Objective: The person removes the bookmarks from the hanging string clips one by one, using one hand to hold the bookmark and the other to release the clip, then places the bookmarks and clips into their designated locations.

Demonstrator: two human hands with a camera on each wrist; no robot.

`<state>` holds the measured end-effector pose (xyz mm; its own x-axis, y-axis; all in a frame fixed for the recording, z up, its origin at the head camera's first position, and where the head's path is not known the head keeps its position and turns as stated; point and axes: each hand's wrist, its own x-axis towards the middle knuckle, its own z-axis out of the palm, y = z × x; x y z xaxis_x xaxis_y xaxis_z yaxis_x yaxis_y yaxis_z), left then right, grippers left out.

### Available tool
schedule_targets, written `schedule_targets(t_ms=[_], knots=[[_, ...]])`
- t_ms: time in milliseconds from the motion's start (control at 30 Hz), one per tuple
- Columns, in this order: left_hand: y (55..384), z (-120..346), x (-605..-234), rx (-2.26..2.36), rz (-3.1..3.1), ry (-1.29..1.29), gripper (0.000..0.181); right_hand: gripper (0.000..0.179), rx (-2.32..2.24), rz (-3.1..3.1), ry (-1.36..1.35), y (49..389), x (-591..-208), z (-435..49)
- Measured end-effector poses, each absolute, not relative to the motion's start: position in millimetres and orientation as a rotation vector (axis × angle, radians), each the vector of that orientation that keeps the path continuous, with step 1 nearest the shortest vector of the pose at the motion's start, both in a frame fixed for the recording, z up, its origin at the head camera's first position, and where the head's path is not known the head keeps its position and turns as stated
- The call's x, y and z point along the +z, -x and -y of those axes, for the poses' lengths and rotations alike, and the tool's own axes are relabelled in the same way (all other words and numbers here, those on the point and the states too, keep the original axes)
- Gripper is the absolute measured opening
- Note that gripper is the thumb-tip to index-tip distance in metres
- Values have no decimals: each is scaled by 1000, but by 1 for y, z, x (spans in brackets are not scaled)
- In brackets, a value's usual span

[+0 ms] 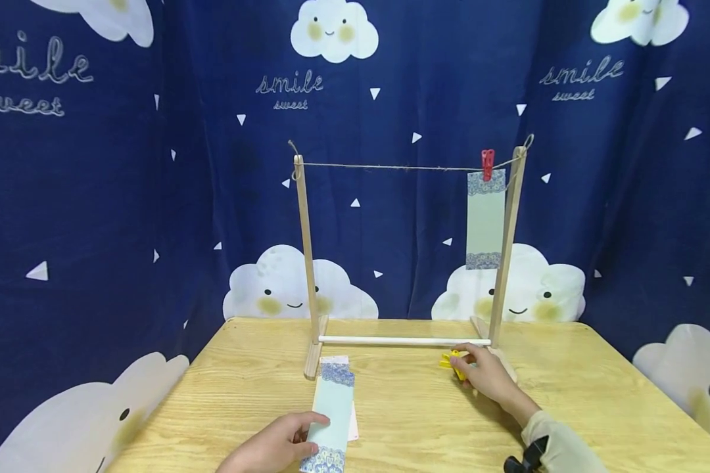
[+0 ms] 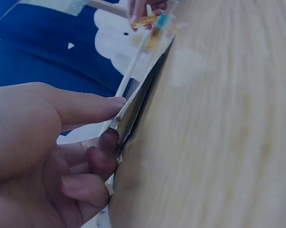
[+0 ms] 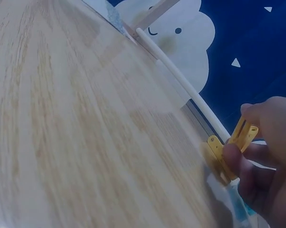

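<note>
My left hand [image 1: 278,441] pinches the left edge of a pale green card [image 1: 334,410] with blue lace-pattern ends. In the left wrist view its thumb and fingers lie on opposite faces of that card, which tilts up from the table. Other paper pieces [image 1: 354,427] show underneath. At the right, my right hand [image 1: 485,373] pinches a yellow clothespin [image 3: 245,136] between thumb and fingertips. Right below it lies another yellow clothespin [image 3: 218,151], and a teal clothespin [image 3: 242,205] is partly hidden by the fingers.
A wooden frame [image 1: 307,249] stands across the back of the table [image 1: 402,407], with a white rod [image 1: 402,341] low between its posts. On its string [image 1: 390,167], a red clothespin [image 1: 488,164] holds a similar green card [image 1: 485,223]. A blue curtain [image 1: 414,217] hangs behind.
</note>
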<state>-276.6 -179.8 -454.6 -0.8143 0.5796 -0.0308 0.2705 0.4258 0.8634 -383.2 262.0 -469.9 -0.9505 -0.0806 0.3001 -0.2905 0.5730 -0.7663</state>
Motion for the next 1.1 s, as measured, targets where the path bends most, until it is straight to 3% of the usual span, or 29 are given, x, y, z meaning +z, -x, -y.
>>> schedule_targets(t_ms=[333, 633, 1100], knots=[[275, 179, -455, 1077, -2564, -784, 39, 37, 1124, 2585, -492, 383, -471, -258], [270, 172, -449, 827, -2765, -723, 34, 32, 824, 2619, -500, 384, -475, -260], [273, 169, -452, 834, -2782, -695, 32, 23, 569, 2616, -613, 379, -477, -261]])
